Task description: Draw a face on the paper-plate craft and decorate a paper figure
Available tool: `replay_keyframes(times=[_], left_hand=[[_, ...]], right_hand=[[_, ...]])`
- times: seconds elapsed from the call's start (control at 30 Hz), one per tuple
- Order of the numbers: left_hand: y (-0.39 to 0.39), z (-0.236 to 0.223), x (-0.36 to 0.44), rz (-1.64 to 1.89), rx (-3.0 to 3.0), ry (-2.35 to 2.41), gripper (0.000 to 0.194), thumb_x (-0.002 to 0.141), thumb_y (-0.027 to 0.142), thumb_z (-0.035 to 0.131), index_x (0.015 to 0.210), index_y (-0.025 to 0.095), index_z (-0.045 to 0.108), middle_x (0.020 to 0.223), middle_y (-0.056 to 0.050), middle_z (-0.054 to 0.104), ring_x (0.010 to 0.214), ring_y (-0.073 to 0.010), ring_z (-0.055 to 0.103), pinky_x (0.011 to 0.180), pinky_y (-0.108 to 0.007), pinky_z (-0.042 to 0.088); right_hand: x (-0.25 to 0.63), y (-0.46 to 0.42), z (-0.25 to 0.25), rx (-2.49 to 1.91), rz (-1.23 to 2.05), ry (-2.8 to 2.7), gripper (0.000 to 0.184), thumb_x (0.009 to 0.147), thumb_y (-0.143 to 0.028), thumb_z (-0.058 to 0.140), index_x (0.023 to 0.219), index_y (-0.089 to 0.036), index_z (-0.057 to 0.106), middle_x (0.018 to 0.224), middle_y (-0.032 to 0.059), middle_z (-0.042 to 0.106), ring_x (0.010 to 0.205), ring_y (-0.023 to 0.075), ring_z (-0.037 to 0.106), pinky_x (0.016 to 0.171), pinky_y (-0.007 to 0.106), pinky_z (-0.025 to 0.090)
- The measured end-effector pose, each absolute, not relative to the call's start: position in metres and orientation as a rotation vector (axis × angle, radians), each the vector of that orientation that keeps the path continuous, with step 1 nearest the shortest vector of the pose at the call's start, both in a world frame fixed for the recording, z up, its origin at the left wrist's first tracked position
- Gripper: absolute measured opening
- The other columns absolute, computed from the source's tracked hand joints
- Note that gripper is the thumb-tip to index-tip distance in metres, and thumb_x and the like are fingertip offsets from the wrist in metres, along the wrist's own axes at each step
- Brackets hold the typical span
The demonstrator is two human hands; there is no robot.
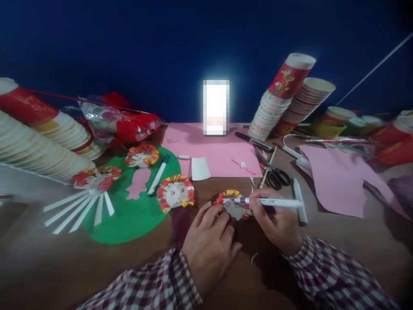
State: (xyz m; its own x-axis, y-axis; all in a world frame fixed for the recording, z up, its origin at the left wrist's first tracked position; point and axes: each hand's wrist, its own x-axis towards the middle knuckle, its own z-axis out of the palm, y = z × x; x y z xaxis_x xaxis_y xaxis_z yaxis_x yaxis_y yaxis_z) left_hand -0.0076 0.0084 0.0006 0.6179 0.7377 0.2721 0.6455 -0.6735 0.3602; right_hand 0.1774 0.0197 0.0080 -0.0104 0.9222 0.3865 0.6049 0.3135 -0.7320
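Holding (right hand): my right hand [275, 221] closes thumb and fingers on the white marker [271, 202]; its purple tip points left, at the disc.
Left hand: my left hand [211, 239] lies palm down, fingers stretched together over the disc's left near edge, thumb spread; not closed round anything.
Curled-rim disc: the grey disc [232, 212] sits on the brown tabletop [226, 284] between my hands; red and yellow curls edge it, purple rings mark its face.
Left boundary: the green sheet [121, 230], curved edge facing my left hand; the eyed disc [174, 197] overhangs that edge, the blue-capped marker [158, 176] lies farther left.
Far boundary: straight near edge of the pink sheet [180, 144].
Right boundary: scissors [279, 177] beyond my right hand; the white T-shaped piece [300, 202] behind the marker's end; the cut pink sheet [335, 185] farther right.
Room to move: brown tabletop, near side, between my forearms.
Marker print: dark lettering on the barrel, too small to read.
Cup print: gold figures on the red cup [287, 79], far right; I cannot read any wording.
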Motion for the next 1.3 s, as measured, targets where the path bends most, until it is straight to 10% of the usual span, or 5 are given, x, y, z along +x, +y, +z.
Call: replay_keyframes(times=[1.3], left_hand=[[0.0094,-0.0009,-0.0077,0.576,2.673,1.153,0.032,0.081,0.042,0.060,0.100,0.017,0.058,0.104,-0.003,0.059,0.116,-0.0225,0.042,0.110,-0.041,0.022]], right_hand=[[0.1731,0.0233,0.0042,-1.386,0.476,-1.917,0.012,0.087,-0.024,0.048,0.087,-0.018,0.058,0.078,0.0035,0.064,0.072,0.0157,0.062,0.067,0.027,0.049]])
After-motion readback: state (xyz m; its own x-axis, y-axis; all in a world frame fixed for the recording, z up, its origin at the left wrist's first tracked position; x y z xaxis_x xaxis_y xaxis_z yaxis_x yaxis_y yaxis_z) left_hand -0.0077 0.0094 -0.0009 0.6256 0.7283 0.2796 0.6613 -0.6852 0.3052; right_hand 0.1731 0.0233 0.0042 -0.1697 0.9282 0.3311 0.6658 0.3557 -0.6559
